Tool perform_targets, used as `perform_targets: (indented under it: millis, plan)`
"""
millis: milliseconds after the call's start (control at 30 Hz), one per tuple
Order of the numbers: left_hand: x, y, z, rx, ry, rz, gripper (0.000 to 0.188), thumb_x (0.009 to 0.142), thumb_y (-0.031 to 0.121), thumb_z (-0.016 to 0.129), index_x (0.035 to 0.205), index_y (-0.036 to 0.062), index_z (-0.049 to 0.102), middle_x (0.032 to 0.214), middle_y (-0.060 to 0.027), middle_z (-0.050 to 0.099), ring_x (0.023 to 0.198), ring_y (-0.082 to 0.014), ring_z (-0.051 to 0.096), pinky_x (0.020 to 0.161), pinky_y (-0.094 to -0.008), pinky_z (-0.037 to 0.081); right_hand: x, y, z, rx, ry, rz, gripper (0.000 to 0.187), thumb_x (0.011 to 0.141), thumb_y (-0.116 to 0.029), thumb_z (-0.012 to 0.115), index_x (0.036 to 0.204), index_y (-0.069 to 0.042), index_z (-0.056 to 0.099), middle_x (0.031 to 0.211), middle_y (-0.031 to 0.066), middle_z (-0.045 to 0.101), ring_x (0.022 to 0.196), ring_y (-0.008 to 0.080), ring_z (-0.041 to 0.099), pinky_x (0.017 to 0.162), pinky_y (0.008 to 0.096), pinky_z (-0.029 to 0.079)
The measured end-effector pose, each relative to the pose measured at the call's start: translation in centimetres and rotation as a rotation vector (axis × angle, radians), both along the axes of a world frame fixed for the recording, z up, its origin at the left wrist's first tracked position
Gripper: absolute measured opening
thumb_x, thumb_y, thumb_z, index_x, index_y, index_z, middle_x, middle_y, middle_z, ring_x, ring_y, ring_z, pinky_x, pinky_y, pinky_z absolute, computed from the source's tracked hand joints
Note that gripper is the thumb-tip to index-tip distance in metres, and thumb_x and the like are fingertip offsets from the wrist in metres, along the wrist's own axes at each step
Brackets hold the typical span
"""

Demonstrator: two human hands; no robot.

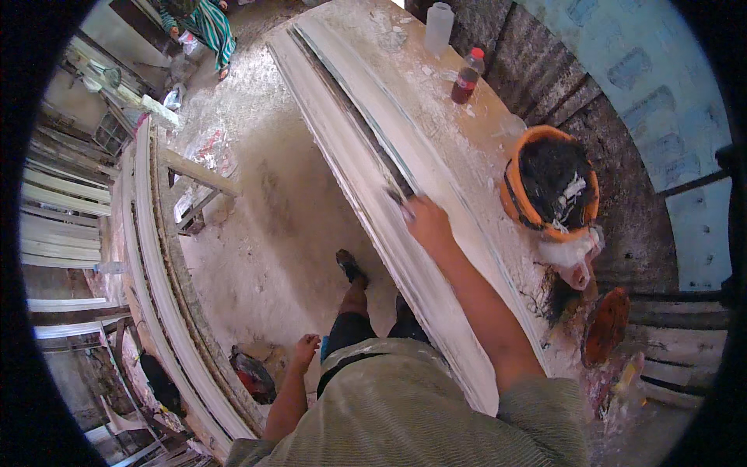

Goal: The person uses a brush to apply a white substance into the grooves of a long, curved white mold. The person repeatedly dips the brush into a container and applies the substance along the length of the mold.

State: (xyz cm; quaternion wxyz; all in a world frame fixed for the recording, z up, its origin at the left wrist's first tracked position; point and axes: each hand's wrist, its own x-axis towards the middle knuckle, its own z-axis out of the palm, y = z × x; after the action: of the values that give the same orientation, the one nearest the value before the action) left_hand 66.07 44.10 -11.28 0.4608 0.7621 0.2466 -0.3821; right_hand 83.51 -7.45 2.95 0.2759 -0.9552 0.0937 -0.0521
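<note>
My right hand is closed around a small brush-like tool with a dark end, its exact kind partly hidden by the fingers. The tool touches the long white moulding near its dark lengthwise groove. This moulding runs the length of the worktable, with a second white strip beside it. Down by my left thigh, away from the table, hangs my left hand. Its fingers are curled in and nothing shows in them.
On the table's right stand an orange bucket with dark, white-smeared insides, a red-capped bottle of dark liquid and a translucent jug. Another bench with long white mouldings stands left. A person in striped clothing is at the far left.
</note>
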Motion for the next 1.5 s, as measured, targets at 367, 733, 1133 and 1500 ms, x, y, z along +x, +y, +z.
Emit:
perform_targets:
  millis: [367,733,1133,1500]
  plan:
    - [15.2,6.0,-3.6,0.007,0.165,0.007,0.039,0.095,0.037,0.066,0.118,0.0071,0.064,0.100,-0.0057,0.070,0.083,-0.0163,0.064,0.067,-0.0300,0.047,-7.4,2.6,1.1,0.412,-0.050,-0.466,0.021,0.089,-0.013,0.076,0.105,0.000,0.074,0.095,0.0155,0.071,0.074,0.0194,0.068,0.067,0.0331,0.056]
    - [40.5,4.9,1.7,-0.162,-0.251,0.097,0.034,0.099,0.036,0.062,0.117,0.0071,0.063,0.107,-0.0046,0.069,0.094,-0.0153,0.064,0.081,-0.0298,0.050,18.3,4.9,-0.8,0.029,-0.168,-0.278,0.025,0.092,-0.021,0.072,0.108,-0.002,0.074,0.092,0.0166,0.072,0.082,0.0293,0.071,0.074,0.0367,0.056]
    - [44.9,-3.3,3.9,-0.411,-0.081,0.166,0.034,0.099,0.033,0.063,0.123,0.0093,0.064,0.108,-0.0038,0.071,0.098,-0.0145,0.065,0.086,-0.0307,0.050,19.3,12.6,4.5,0.001,0.096,-0.107,0.055,0.080,-0.004,0.072,0.131,-0.024,0.066,0.122,0.0036,0.059,0.079,0.0285,0.068,0.065,0.0416,0.056]
    - [57.8,-20.1,11.0,-0.627,-0.057,-0.193,0.040,0.103,0.039,0.058,0.129,0.0096,0.062,0.120,-0.0019,0.066,0.110,-0.0157,0.061,0.101,-0.0341,0.046,36.1,13.1,0.0,-0.139,-0.056,-0.001,0.055,0.078,-0.004,0.069,0.133,-0.013,0.062,0.122,0.0110,0.056,0.082,0.0307,0.069,0.065,0.0429,0.057]
